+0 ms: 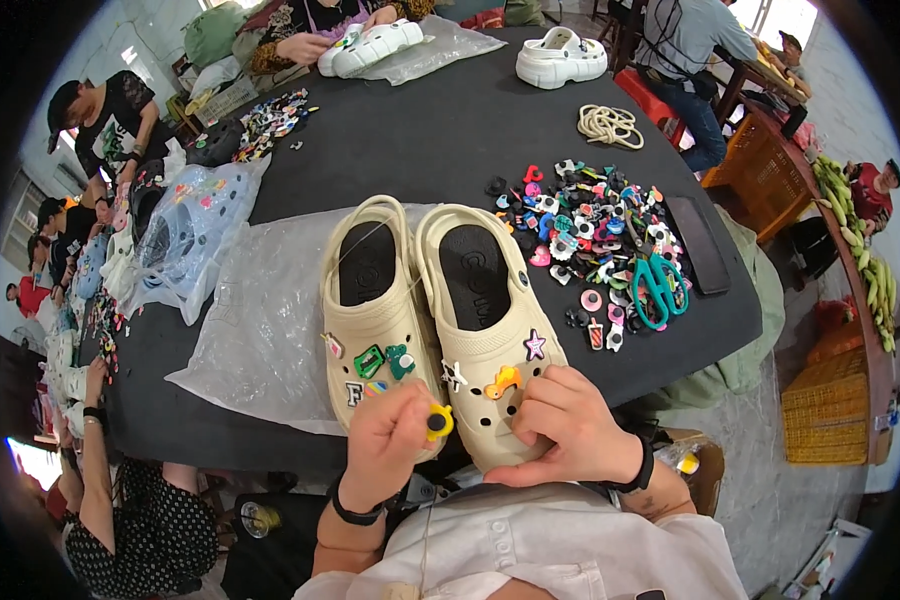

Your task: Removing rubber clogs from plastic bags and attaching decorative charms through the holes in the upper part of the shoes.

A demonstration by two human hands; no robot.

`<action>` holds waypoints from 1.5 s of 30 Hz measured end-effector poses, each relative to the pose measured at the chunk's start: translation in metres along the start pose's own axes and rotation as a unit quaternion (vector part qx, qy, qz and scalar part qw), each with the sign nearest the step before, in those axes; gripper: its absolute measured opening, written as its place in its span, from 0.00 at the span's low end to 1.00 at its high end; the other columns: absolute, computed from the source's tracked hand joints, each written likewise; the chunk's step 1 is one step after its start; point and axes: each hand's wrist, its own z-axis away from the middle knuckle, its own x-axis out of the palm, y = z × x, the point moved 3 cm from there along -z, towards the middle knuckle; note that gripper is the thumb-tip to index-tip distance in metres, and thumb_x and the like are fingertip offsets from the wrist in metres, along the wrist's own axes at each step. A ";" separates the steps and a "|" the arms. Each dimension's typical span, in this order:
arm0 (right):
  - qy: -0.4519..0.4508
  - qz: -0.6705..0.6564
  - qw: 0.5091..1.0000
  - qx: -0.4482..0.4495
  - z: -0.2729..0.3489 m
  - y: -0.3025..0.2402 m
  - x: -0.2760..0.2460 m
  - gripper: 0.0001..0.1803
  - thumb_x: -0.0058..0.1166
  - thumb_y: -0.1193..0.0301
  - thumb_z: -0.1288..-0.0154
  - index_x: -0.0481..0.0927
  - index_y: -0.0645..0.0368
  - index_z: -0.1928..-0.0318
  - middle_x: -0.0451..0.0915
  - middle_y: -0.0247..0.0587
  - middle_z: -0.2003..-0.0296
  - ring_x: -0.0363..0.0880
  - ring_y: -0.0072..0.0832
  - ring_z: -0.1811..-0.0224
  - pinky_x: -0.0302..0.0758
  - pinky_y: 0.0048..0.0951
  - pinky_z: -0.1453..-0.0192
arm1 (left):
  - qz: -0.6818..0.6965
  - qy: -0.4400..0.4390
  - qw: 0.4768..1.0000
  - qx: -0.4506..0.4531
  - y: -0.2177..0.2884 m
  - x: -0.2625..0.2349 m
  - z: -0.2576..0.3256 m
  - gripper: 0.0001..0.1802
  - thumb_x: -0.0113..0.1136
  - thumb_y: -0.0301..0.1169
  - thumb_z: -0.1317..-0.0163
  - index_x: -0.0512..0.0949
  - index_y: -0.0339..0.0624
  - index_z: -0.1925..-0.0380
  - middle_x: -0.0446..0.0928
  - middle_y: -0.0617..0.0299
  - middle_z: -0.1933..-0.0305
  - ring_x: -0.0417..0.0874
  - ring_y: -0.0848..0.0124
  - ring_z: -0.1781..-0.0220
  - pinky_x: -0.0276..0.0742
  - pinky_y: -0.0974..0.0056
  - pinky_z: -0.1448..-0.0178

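Observation:
A pair of beige clogs stands in front of me, toes toward me: the left clog (pixel 380 318) and the right clog (pixel 477 350). My left hand (pixel 388 440) is closed over the left clog's toe, pinching a small yellow shoe charm (pixel 439 421) whose dark back shows. With curled fingers and thumb, my right hand (pixel 577 428) grips the toe of the right clog. That clog carries an orange-yellow charm (pixel 503 382), a pink star charm (pixel 535 345) and a white charm. Several charms, among them a green one (pixel 369 361), sit on the left clog, partly covered by my hand.
A pile of mixed charms (pixel 595 220) lies to the right, with teal-handled scissors (pixel 660 290) and a dark phone (pixel 698 245) beside it. Clear plastic bags (pixel 260 330) lie left. Farther off are coiled cord (pixel 610 127) and a white clog (pixel 561 60). Other people work around the table.

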 end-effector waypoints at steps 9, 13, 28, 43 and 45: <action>-0.030 -0.040 0.999 -0.003 0.001 -0.002 -0.009 0.24 0.71 0.50 0.52 0.78 0.52 0.62 0.69 0.31 0.72 0.66 0.32 0.70 0.64 0.30 0.63 | -0.343 -0.082 0.881 0.314 0.004 0.030 0.003 0.09 0.68 0.28 0.50 0.76 0.41 0.75 0.78 0.59 0.72 0.79 0.60 0.70 0.74 0.60 0.67; -0.033 -0.076 0.996 -0.019 0.009 -0.005 -0.008 0.19 0.72 0.60 0.48 0.82 0.53 0.58 0.72 0.30 0.73 0.69 0.31 0.71 0.65 0.30 0.62 | -0.346 -0.071 0.875 0.332 0.006 0.031 0.006 0.09 0.69 0.29 0.49 0.76 0.41 0.75 0.78 0.60 0.71 0.78 0.60 0.72 0.74 0.61 0.69; 0.164 0.153 0.922 0.316 0.054 0.082 -0.048 0.13 0.65 0.79 0.44 0.78 0.60 0.58 0.75 0.40 0.74 0.74 0.30 0.75 0.72 0.30 0.69 | -0.295 0.247 0.922 0.021 -0.010 -0.058 0.015 0.24 0.77 0.39 0.51 0.68 0.41 0.71 0.62 0.67 0.73 0.62 0.75 0.72 0.63 0.69 0.67; 0.056 -0.040 0.996 0.059 0.021 -0.004 -0.011 0.17 0.62 0.66 0.34 0.75 0.62 0.50 0.69 0.36 0.68 0.64 0.23 0.73 0.65 0.24 0.69 | -0.567 0.129 0.777 0.241 -0.004 -0.061 0.015 0.18 0.60 0.42 0.36 0.70 0.37 0.62 0.67 0.56 0.64 0.77 0.64 0.66 0.79 0.65 0.64; 0.054 -0.021 0.997 0.041 0.012 -0.008 -0.009 0.20 0.63 0.64 0.36 0.76 0.62 0.49 0.68 0.37 0.70 0.64 0.28 0.74 0.64 0.29 0.69 | -0.577 0.130 0.771 0.237 -0.007 -0.060 0.015 0.17 0.60 0.40 0.36 0.70 0.38 0.62 0.69 0.56 0.64 0.77 0.63 0.65 0.78 0.64 0.62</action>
